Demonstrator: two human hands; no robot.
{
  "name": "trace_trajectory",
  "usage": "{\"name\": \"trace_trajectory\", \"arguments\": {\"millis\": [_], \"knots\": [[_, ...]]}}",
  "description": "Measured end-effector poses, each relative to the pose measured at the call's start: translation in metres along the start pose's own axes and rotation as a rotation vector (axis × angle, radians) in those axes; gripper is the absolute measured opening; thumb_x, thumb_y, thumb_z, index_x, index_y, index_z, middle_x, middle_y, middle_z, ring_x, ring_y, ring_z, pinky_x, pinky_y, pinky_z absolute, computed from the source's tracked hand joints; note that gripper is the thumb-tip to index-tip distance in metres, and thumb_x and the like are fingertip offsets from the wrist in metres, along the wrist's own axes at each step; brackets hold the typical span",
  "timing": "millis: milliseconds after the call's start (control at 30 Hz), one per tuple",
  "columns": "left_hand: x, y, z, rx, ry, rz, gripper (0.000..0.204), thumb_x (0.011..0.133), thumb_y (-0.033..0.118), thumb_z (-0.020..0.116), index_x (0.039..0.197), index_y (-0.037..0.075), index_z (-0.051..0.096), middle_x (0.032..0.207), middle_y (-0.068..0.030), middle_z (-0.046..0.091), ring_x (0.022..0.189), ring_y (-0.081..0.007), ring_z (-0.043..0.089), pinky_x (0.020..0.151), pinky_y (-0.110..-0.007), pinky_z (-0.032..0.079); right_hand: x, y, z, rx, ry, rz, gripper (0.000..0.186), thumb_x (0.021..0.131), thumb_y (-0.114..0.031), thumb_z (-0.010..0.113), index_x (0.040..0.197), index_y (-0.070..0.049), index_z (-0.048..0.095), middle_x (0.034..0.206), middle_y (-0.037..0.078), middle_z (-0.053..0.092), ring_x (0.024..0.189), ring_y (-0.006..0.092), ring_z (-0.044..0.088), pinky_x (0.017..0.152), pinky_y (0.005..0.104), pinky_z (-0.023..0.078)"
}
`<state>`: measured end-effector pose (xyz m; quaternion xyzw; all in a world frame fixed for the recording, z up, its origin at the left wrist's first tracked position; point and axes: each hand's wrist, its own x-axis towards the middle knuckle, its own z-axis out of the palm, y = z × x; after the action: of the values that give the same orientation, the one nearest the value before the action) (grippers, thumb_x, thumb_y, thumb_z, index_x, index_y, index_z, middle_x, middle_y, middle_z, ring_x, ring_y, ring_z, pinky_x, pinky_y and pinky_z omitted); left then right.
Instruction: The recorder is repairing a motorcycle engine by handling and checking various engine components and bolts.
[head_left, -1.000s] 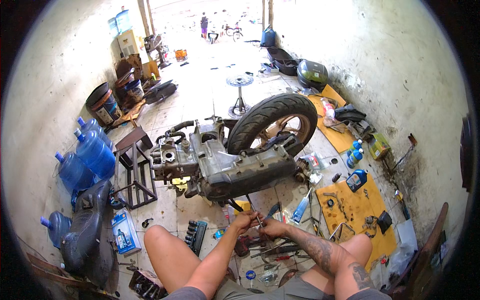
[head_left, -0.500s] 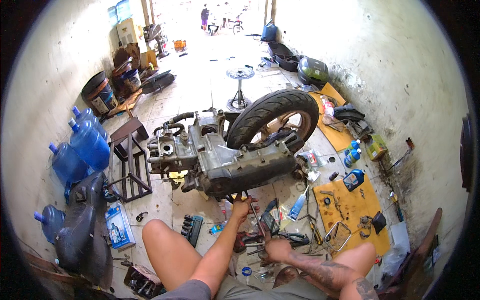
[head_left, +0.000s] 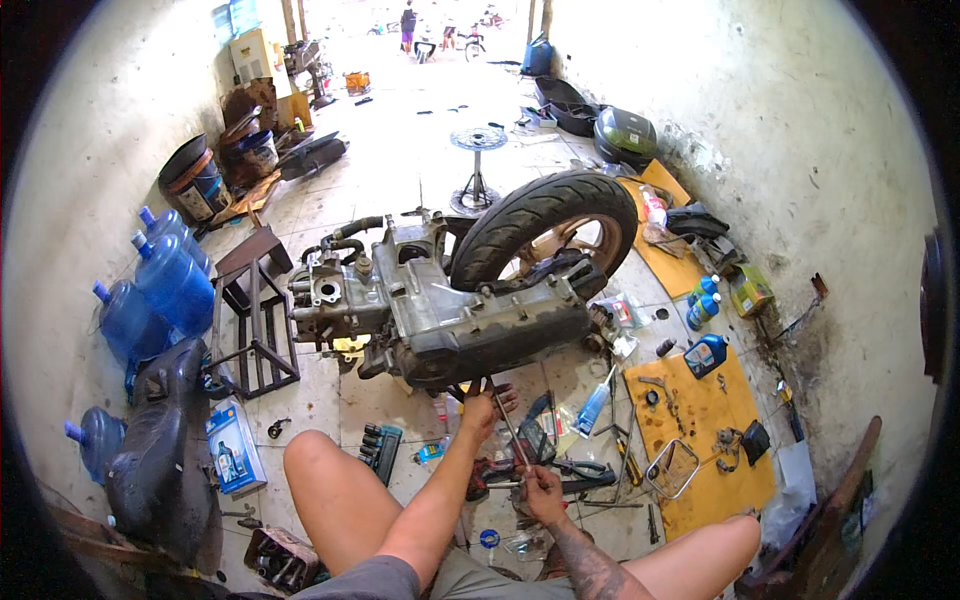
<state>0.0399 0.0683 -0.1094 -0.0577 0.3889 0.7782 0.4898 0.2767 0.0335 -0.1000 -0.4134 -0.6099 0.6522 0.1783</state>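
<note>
My left hand (head_left: 484, 408) is beneath the engine unit (head_left: 420, 305) with fingers spread beside the upper end of a long metal rod (head_left: 511, 432); I cannot tell whether it touches the rod. My right hand (head_left: 543, 492) is closed on the rod's lower end, which points up toward the engine's underside. A wheel with a black tyre (head_left: 508, 211) is attached to the engine. Around my hands lie a red-and-black power tool (head_left: 482, 483), pliers (head_left: 585, 470), a socket set (head_left: 382, 450), a screwdriver (head_left: 628, 462) and a blue tube (head_left: 590, 410).
A metal frame (head_left: 255, 335), blue water jugs (head_left: 172, 285) and a black seat (head_left: 158, 455) line the left. Orange boards (head_left: 700, 500) with parts, bottles (head_left: 704, 310) and a top case (head_left: 625, 135) sit right. A disc on a stand (head_left: 477, 140) is beyond; distant people stand outside.
My hands, earlier together on the rod, have separated: the left went up under the engine and its fingers spread, the right moved down and stays on the rod.
</note>
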Motion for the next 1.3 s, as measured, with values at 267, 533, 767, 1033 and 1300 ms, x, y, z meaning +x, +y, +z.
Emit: {"name": "trace_trajectory", "arguments": {"millis": [267,533,767,1033,1300], "knots": [[0.009,-0.002,-0.004,0.194,0.017,0.180,0.040,0.102,0.007,0.047,0.140,0.009,0.038,0.125,-0.0183,0.059,0.097,-0.0359,0.066,0.077,-0.047,0.061,0.037,0.045,0.003,0.319,0.350,0.171,0.031,0.100,-0.024,0.054,0.083,-0.003,0.068,0.070,-0.002,0.058,0.059,0.0090,0.048,0.054,0.0293,0.038],[0.008,-0.001,-0.008,0.207,0.013,0.135,0.043,0.101,0.004,0.047,0.142,0.011,0.036,0.113,-0.0184,0.063,0.079,-0.0321,0.069,0.070,-0.042,0.063,0.006,0.009,-0.013,-0.626,-0.069,-0.358,0.055,0.094,-0.018,0.058,0.145,-0.008,0.039,0.083,0.024,0.066,0.079,0.0462,0.064,0.073,0.0531,0.050],[0.032,-0.002,-0.031,0.169,-0.022,0.071,0.033,0.101,0.008,0.048,0.134,0.005,0.045,0.112,-0.0181,0.064,0.087,-0.0307,0.068,0.073,-0.041,0.062,-0.001,-0.017,0.009,-1.145,0.109,-0.427,0.065,0.089,-0.019,0.062,0.147,-0.003,0.036,0.072,0.016,0.065,0.068,0.0367,0.064,0.066,0.0472,0.050],[-0.100,-0.041,0.006,0.832,0.201,0.591,0.038,0.096,0.021,0.062,0.130,0.003,0.057,0.117,-0.0109,0.064,0.106,-0.0213,0.061,0.087,-0.033,0.049,-0.001,-0.030,-0.004,-0.705,-0.036,-0.282,0.037,0.080,-0.028,0.072,0.106,-0.003,0.062,0.078,0.016,0.067,0.073,0.0351,0.067,0.068,0.0438,0.053],[-0.172,-0.002,-0.005,1.534,-0.935,0.816,0.086,0.077,0.047,0.075,0.148,0.011,0.042,0.150,-0.0144,0.043,0.139,-0.0357,0.039,0.115,-0.052,0.026,0.016,0.020,-0.008,-0.667,0.043,-0.503,0.040,0.075,-0.025,0.074,0.107,-0.003,0.064,0.087,0.020,0.069,0.080,0.0394,0.067,0.075,0.0421,0.053]]}}
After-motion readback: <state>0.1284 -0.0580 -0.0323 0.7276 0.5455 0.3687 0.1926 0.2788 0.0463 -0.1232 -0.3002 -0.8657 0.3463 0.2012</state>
